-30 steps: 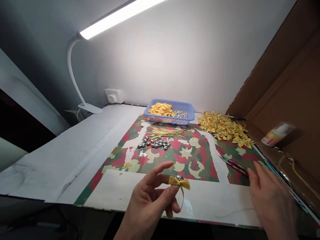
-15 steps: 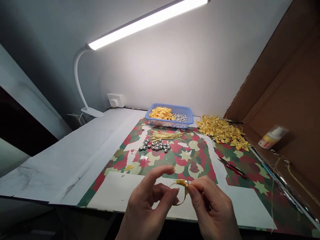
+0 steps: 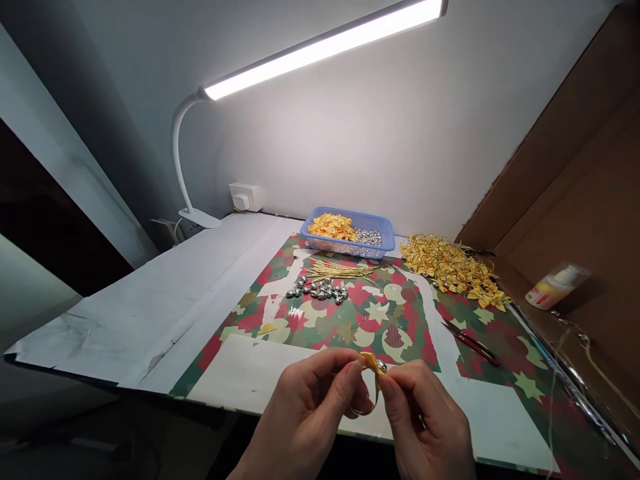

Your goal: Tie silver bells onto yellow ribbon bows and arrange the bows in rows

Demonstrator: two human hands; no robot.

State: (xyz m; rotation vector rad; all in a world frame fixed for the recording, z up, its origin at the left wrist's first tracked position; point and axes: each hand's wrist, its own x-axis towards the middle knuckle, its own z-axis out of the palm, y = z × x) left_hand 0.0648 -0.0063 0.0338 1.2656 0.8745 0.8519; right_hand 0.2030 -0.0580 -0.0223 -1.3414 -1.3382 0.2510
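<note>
Above the table's front edge, a small yellow ribbon flower (image 3: 369,361) with a silver bell (image 3: 382,367) at its side is held between my two hands. My left hand (image 3: 320,393) pinches the flower's yellow petal between thumb and forefinger. Thumb and forefinger of my right hand (image 3: 425,407) are closed on the flower beside the bell. A thin gold cord loops below, near my left fingers. Further back lie several loose silver bells (image 3: 320,289) and a bundle of gold cords (image 3: 340,269). My fingers hide part of the flower.
A blue basket (image 3: 390,235) holds yellow petals and silver bells. A heap of yellow flowers (image 3: 450,267) lies right of it. Black tweezers (image 3: 470,341) rest at the right, near a white-capped bottle (image 3: 556,287). A lit lamp (image 3: 325,50) hangs overhead.
My left thumb and forefinger, apart before, have closed on the flower's petal. My right hand keeps its pinch. The view has shifted slightly, so the table things appear further right.
</note>
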